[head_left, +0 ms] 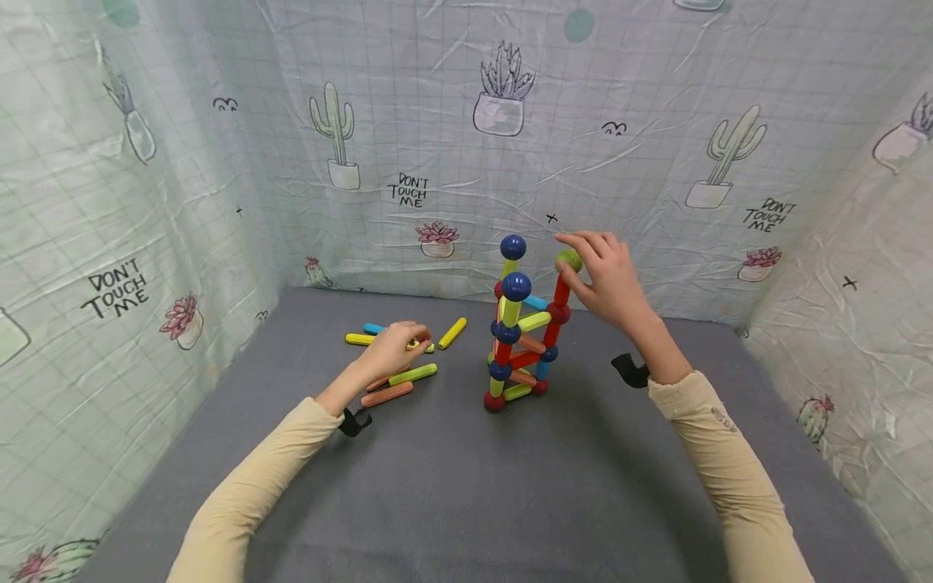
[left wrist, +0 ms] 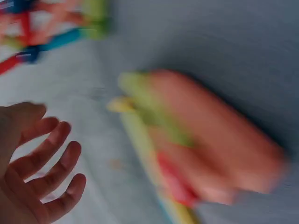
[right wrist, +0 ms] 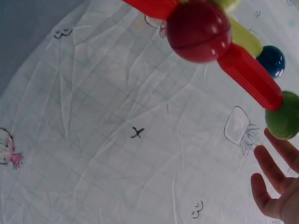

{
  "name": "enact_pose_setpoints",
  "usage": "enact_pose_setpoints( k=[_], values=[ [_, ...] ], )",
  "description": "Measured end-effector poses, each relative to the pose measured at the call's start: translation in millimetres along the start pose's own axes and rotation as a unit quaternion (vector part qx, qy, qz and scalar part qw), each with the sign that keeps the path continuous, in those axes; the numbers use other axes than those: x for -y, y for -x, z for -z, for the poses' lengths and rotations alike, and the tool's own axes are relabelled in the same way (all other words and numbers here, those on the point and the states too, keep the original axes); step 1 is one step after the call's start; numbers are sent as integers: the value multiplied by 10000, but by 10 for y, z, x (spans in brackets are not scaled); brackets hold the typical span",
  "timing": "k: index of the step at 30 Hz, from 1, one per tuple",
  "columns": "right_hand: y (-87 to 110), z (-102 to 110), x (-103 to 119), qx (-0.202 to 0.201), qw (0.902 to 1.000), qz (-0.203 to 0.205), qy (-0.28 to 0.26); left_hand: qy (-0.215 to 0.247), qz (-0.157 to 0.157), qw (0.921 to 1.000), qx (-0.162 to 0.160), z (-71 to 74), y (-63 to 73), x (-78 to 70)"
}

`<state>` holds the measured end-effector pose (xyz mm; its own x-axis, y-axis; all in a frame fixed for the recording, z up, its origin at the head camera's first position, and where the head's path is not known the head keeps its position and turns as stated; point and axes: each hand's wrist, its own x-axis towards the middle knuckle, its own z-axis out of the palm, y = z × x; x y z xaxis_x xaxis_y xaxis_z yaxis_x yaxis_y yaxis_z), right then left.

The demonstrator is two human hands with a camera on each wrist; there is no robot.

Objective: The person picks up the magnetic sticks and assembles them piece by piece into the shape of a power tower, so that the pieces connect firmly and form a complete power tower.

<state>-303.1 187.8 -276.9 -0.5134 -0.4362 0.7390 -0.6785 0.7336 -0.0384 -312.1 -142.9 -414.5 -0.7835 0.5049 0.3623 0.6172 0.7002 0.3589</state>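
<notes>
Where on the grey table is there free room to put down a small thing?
The widest free patch of the table is in front of the tower, between the left sleeve and right sleeve. A narrower one lies right of the right sleeve. Crowded spots: loose rods around the left hand, and the right hand at the tower's green ball.
</notes>
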Motion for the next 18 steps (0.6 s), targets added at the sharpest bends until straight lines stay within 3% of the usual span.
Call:
enact_pose_setpoints(
  k=[2,5,9,12,15,18],
  values=[
    [38,-20,-8,-69,9999,99,-66,-600,-161,9974,375,-117,106,157],
    [73,-32,0,-125,9997,154,-153,-1136,-463,9903,651,-267,202,290],
    [89,-46,8,-134,9995,151,-242,-1541,-531,9833,808,-362,202,306],
    [93,-53,11,-117,9995,131,-259,-2013,-482,9748,836,-347,155,246],
    [93,-48,11,-90,9995,117,-288,-2293,-441,9716,384,-241,74,139],
    [97,-55,1,-63,9994,98,-313,-1858,-353,9800,-621,-10,-63,-68]
  ],
)
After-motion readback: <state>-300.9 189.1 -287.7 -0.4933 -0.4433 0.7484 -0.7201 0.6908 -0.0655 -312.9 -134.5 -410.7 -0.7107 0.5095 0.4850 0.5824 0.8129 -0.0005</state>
